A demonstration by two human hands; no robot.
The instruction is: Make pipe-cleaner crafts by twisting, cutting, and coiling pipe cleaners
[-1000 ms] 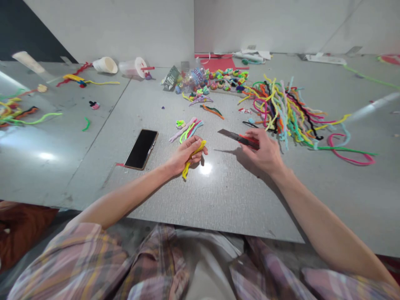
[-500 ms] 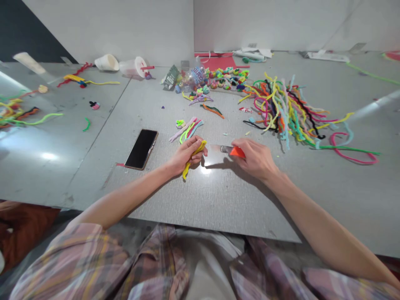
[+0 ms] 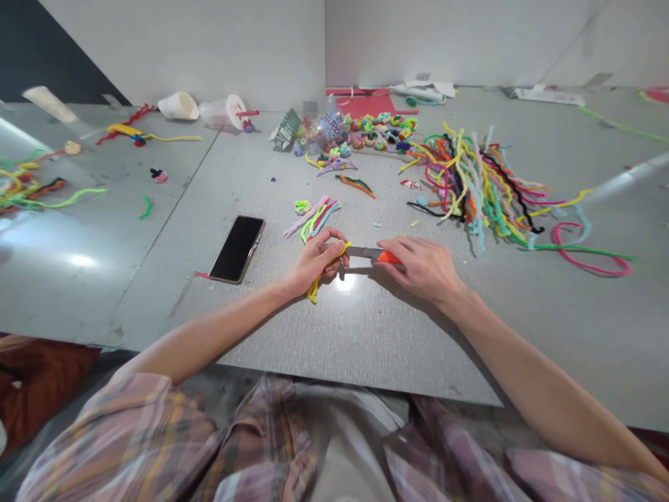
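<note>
My left hand [image 3: 316,263] is closed around a yellow pipe cleaner [image 3: 313,291]. Its lower part hangs out below the palm, and a short tip pokes out past the thumb and fingers. In my right hand [image 3: 426,266] are scissors [image 3: 366,252] with orange handles, largely covered by the fingers. Their blades point left and reach the yellow tip at my left fingertips; whether they touch it I cannot tell. Just beyond my left hand lies a small bunch of cut pipe cleaners [image 3: 316,217] in lilac, green, pink and blue.
A phone [image 3: 237,249] lies left of my left hand. Far right is a large heap of coloured pipe cleaners [image 3: 478,185]. Pom-poms [image 3: 384,131], a plastic bag [image 3: 327,129], a clear cup [image 3: 217,113] and a white cup [image 3: 178,105] line the back by the partition.
The scissors have moved left, so their blades now meet the yellow tip at my left hand. My left fingers have shifted their grip, leaving less of the pipe cleaner showing on top.
</note>
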